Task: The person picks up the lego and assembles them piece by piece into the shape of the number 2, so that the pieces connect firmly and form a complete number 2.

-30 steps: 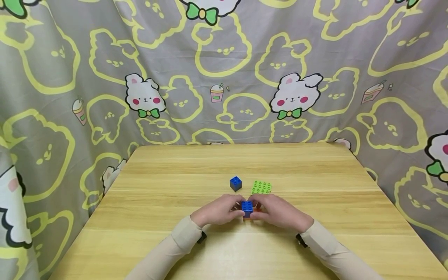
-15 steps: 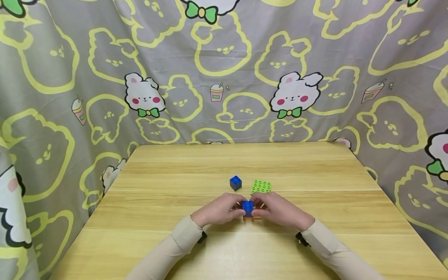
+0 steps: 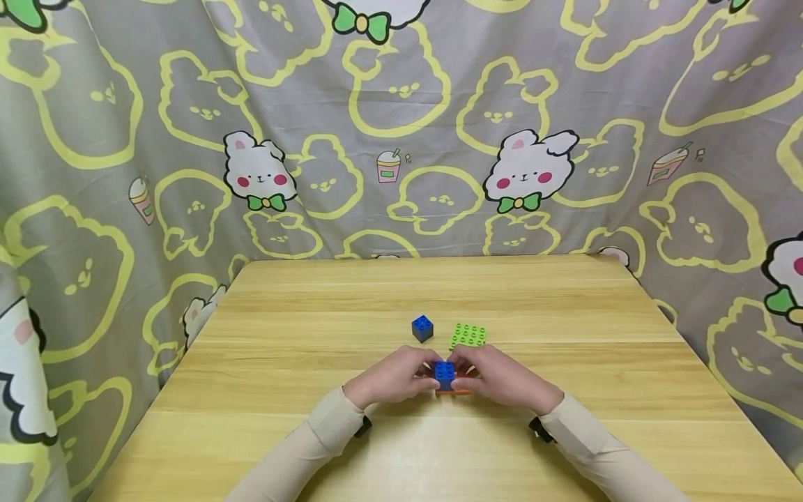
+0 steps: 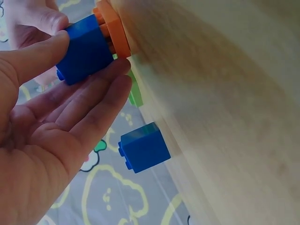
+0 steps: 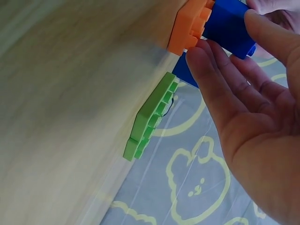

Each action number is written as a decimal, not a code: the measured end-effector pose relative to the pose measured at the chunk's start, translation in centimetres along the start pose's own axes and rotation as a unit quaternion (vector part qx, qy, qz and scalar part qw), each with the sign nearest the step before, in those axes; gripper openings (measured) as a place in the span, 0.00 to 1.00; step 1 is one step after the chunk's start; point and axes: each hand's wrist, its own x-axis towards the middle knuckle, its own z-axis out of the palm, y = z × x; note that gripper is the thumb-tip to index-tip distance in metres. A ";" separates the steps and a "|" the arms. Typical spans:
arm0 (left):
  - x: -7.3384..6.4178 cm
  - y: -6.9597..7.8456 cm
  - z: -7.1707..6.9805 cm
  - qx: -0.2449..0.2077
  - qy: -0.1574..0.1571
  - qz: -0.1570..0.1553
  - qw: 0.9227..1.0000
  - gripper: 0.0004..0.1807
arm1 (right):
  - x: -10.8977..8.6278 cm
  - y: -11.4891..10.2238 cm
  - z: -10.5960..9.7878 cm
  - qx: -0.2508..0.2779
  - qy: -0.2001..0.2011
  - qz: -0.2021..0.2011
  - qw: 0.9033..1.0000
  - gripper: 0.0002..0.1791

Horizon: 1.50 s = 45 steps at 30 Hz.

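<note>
Near the front middle of the table, my left hand and right hand hold one blue building block from opposite sides, thumbs in front and fingers behind. Its studs face up. Under it lies an orange studded plate, mostly hidden by the block and hands in the head view. Both wrist views show the block's lower edge at the orange studs, some of which remain visible; whether it is fully seated I cannot tell. The left thumb and fingers touch the block in the left wrist view.
A second blue block stands on the wooden table, behind the left hand. Just behind the right hand lies a green studded plate. A patterned curtain hangs around the table's back and sides.
The held blue block has shifted very slightly to the right over the orange plate since a second ago. Both hands keep their hold; the other pieces stay in place.
</note>
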 end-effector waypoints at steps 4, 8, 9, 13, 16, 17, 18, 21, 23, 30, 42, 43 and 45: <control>0.1 0.1 0.1 -0.002 0.005 -0.006 1.000 0.12 | 0.0 0.0 0.2 0.001 0.001 0.013 1.000 0.10; 0.1 0.1 0.3 -0.002 0.011 -0.017 1.000 0.13 | 0.0 0.0 0.4 0.000 0.002 0.023 1.000 0.10; 0.1 0.0 0.3 -0.002 0.013 -0.019 1.000 0.14 | 0.0 0.0 0.4 0.000 0.003 0.023 1.000 0.10; 0.2 0.1 0.3 -0.007 0.020 -0.023 1.000 0.15 | 0.0 0.0 0.5 -0.002 0.005 0.023 1.000 0.11; 0.2 0.2 0.3 -0.012 0.022 -0.025 0.999 0.15 | 0.1 0.0 0.5 -0.006 0.007 0.020 1.000 0.11; 0.2 0.2 0.3 -0.012 0.022 -0.025 0.999 0.15 | 0.1 0.0 0.5 -0.006 0.007 0.020 1.000 0.10; 0.2 0.2 0.3 -0.012 0.022 -0.026 0.999 0.14 | 0.1 0.0 0.5 -0.006 0.007 0.020 1.000 0.10; 0.1 0.3 0.2 -0.014 0.022 -0.030 0.999 0.14 | 0.1 -0.1 0.4 -0.007 0.007 0.019 1.000 0.10; 0.1 0.3 0.1 -0.017 0.023 -0.034 0.999 0.14 | 0.1 -0.1 0.4 -0.007 0.007 0.018 1.000 0.10; 0.1 0.3 0.1 -0.015 0.025 -0.042 0.999 0.13 | 0.0 -0.2 0.4 -0.012 0.010 0.017 1.000 0.10; 0.1 0.3 0.2 -0.009 0.016 -0.042 0.999 0.15 | 0.0 0.1 0.5 0.002 0.006 0.013 1.000 0.09; 0.1 0.3 0.2 -0.010 0.017 -0.043 0.999 0.15 | 0.0 0.1 0.5 0.002 0.007 0.014 1.000 0.09; 0.2 0.2 0.2 -0.015 0.018 -0.045 0.999 0.15 | 0.0 0.1 0.5 0.001 0.008 0.015 1.000 0.10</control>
